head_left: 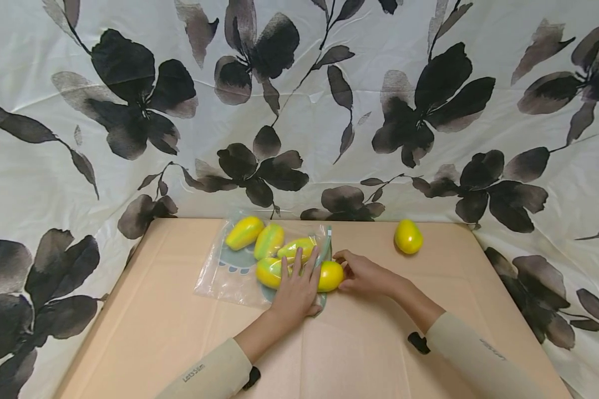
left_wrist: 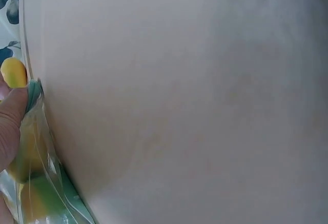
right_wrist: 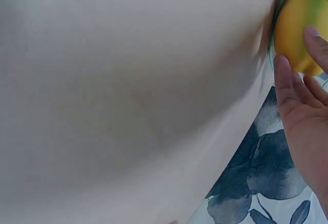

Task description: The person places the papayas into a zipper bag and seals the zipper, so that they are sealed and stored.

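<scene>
A clear zip bag [head_left: 212, 280] with a pale blue-green print lies on the board, with several yellow-green mangoes [head_left: 243, 233] inside. My left hand [head_left: 294, 293] rests over the bag near its mouth, fingers straight and spread, with the thumb [left_wrist: 13, 108] at the green zip edge. At the bag's mouth, my right hand [head_left: 361, 271] holds another mango [head_left: 331, 276] by its near end, thumb and fingertips on its skin. That mango [right_wrist: 297, 29] sits partly within the green-edged opening in the right wrist view. The left palm hides some of the bag.
A single mango [head_left: 408, 237] stands apart near the board's back right edge. The beige board [head_left: 359, 343] has fold lines across it. Behind and beside it hangs a white cloth [head_left: 329, 160] with dark flower prints.
</scene>
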The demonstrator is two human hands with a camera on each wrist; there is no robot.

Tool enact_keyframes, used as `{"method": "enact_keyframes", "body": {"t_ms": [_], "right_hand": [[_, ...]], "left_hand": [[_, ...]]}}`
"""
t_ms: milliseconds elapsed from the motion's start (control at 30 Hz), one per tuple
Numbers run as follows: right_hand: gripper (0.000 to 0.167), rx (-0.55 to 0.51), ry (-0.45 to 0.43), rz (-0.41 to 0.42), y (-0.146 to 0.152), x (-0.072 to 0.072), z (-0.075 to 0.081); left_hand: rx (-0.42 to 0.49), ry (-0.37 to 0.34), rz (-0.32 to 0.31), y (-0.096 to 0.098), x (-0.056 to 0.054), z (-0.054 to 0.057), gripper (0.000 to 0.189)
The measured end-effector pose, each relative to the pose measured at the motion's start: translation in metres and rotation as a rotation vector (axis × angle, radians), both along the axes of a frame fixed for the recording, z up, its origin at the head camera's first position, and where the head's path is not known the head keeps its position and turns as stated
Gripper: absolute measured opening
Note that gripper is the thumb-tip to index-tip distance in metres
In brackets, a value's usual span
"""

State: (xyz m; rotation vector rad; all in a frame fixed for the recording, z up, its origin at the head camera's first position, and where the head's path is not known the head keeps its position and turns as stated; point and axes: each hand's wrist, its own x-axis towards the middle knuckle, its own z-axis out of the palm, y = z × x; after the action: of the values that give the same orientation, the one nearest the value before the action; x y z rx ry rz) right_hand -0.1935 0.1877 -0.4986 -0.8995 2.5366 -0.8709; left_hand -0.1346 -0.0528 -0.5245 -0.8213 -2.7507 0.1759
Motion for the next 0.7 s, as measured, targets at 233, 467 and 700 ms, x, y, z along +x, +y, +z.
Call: {"method": "enact_keyframes", "body": {"t_ms": [233,467,700], "right_hand": [[0.045,-0.049,-0.031,-0.001,-0.006,-0.004,-0.003],[0.047,-0.058,0.004,-0.007,-0.015,-0.005,-0.005],[0.062,0.008,0.123,-0.151,-0.023,-0.007,-0.008]], "left_hand": [[-0.016,0.026,0.009,-0.001,0.001,-0.002,0.113],[-0.025,0.026,0.005,-0.001,0.001,-0.001,0.117],[-0.018,0.038,-0.001,0.001,0.000,-0.003,0.114]]}}
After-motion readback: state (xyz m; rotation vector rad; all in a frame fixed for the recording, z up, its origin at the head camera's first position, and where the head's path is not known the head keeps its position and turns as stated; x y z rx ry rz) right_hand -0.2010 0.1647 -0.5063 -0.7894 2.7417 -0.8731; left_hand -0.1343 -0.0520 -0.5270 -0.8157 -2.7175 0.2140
